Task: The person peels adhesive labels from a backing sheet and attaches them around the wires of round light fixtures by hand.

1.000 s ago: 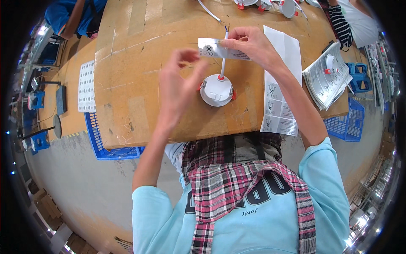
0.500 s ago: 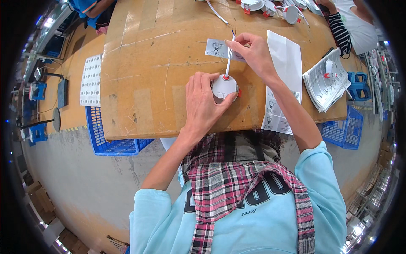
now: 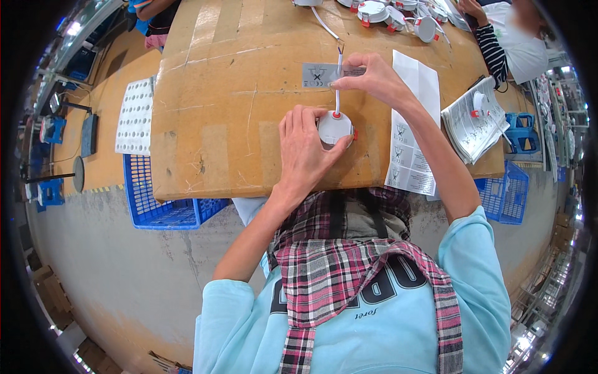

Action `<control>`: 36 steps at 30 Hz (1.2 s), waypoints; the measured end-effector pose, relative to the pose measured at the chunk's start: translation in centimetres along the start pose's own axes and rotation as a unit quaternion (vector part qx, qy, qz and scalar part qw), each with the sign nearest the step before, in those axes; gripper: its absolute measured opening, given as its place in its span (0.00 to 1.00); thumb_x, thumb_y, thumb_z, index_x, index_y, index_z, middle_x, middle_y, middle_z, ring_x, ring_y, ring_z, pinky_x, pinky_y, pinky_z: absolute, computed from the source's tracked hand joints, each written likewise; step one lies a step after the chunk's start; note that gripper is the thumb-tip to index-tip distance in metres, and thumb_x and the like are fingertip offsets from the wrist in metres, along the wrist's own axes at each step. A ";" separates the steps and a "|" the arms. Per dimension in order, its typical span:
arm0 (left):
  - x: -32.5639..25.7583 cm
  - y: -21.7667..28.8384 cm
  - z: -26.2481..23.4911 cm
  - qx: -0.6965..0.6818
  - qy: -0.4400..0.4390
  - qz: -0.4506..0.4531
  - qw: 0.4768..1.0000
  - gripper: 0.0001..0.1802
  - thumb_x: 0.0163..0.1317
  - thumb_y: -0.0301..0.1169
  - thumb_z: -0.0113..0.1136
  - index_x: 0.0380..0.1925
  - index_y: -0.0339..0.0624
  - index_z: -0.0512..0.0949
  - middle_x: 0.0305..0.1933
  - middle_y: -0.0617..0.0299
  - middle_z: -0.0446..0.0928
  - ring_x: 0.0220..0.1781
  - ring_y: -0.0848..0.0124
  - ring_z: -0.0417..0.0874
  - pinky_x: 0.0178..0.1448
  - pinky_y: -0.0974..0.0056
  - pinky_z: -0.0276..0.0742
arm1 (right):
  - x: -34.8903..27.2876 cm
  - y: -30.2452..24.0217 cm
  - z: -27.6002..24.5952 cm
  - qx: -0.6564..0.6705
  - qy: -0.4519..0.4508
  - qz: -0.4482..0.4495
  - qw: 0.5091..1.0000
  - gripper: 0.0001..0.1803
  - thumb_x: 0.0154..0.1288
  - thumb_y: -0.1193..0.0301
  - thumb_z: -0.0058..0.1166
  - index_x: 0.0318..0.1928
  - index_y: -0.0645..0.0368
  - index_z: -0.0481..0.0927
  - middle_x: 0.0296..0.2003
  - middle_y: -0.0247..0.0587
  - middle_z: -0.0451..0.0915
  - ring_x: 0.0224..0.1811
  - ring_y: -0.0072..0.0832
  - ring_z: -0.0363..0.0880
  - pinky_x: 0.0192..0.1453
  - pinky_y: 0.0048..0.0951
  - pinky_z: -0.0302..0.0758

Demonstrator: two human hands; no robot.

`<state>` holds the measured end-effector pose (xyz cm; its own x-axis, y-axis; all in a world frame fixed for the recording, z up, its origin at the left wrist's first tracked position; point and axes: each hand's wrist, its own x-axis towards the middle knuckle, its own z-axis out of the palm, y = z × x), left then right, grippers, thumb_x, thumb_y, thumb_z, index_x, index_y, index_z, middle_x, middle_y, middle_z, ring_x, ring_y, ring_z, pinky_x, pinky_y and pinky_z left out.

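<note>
A: Steadiness matters most here, I judge; the small round white lamp fitting with red clips (image 3: 335, 128) sits on the cardboard-covered desk (image 3: 212, 118), and it wants pinning flat while the thin white cable (image 3: 337, 87) is drawn straight up from its centre, not sideways.

B: Which hand pins it?

A: The left hand (image 3: 306, 149); it lies palm down with fingers together and curled lightly over the fitting's left side, covering part of it; closed around nothing, only pressing.

B: And the right hand (image 3: 367, 78)?

A: Pinched shut on the cable near its bare-wired end, thumb against fingertips; it hovers just over a small grey printed label (image 3: 319, 75) lying flat on the desk.

B: Anything crowding it?

A: A white folded instruction sheet (image 3: 411, 124) lies just beside the right forearm; keeping the cable taut but gentle should spare the joint at the fitting.
</note>
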<state>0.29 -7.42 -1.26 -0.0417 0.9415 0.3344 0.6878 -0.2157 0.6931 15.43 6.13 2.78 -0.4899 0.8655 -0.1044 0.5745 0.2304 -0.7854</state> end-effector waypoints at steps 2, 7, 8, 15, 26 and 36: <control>0.1 0.1 -0.1 -0.003 -0.007 -0.007 1.000 0.26 0.45 0.38 0.70 0.41 0.37 0.71 0.40 0.55 0.71 0.46 0.58 0.71 0.55 0.58 0.63 | -0.1 -0.1 0.3 0.057 0.032 -0.056 0.996 0.17 0.52 0.62 0.63 0.33 0.64 0.81 0.34 0.34 0.78 0.39 0.22 0.74 0.46 0.28 0.70; 0.5 -0.3 -0.5 -0.012 -0.027 -0.001 1.000 0.27 0.46 0.39 0.71 0.41 0.35 0.71 0.41 0.56 0.72 0.46 0.62 0.73 0.54 0.60 0.66 | 1.1 -1.6 -1.8 -0.061 -0.004 -0.101 0.993 0.15 0.53 0.62 0.62 0.30 0.62 0.81 0.36 0.35 0.77 0.41 0.27 0.74 0.51 0.31 0.68; 0.8 -0.6 -0.7 -0.083 -0.040 -0.053 0.994 0.25 0.50 0.38 0.68 0.43 0.34 0.71 0.43 0.55 0.73 0.46 0.64 0.74 0.54 0.62 0.67 | 1.2 -1.6 -2.0 -0.070 -0.006 -0.090 0.993 0.15 0.53 0.61 0.62 0.30 0.61 0.81 0.37 0.36 0.76 0.43 0.28 0.72 0.54 0.32 0.67; 8.1 -7.4 -3.6 -0.522 -0.130 -0.190 0.821 0.18 0.67 0.26 0.47 0.55 0.34 0.68 0.50 0.53 0.75 0.54 0.67 0.76 0.61 0.64 0.69 | -0.1 -3.1 -2.2 -0.191 0.011 -0.097 0.977 0.14 0.52 0.59 0.64 0.31 0.57 0.82 0.43 0.32 0.73 0.53 0.32 0.63 0.59 0.33 0.63; 13.4 -5.3 2.8 -0.591 -0.440 -0.154 0.658 0.26 0.56 0.29 0.55 0.57 0.39 0.68 0.55 0.57 0.74 0.53 0.71 0.78 0.58 0.68 0.75 | -0.6 -2.9 -2.7 -0.115 -0.018 -0.149 0.982 0.09 0.53 0.64 0.63 0.33 0.54 0.82 0.42 0.27 0.72 0.52 0.29 0.64 0.61 0.31 0.61; 13.8 -7.8 4.3 -0.610 -0.466 -0.110 0.631 0.24 0.59 0.35 0.58 0.55 0.38 0.70 0.55 0.56 0.74 0.52 0.70 0.79 0.58 0.68 0.75 | -1.2 -3.1 -2.7 -0.092 0.016 -0.142 0.985 0.09 0.53 0.66 0.63 0.32 0.56 0.82 0.41 0.27 0.73 0.51 0.28 0.65 0.62 0.31 0.59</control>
<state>-2.50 8.33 -4.81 0.7971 0.6035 0.0185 -0.3548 0.4433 0.8232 16.04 5.56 6.96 -0.6294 0.7670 0.1248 0.5276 0.5397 -0.6560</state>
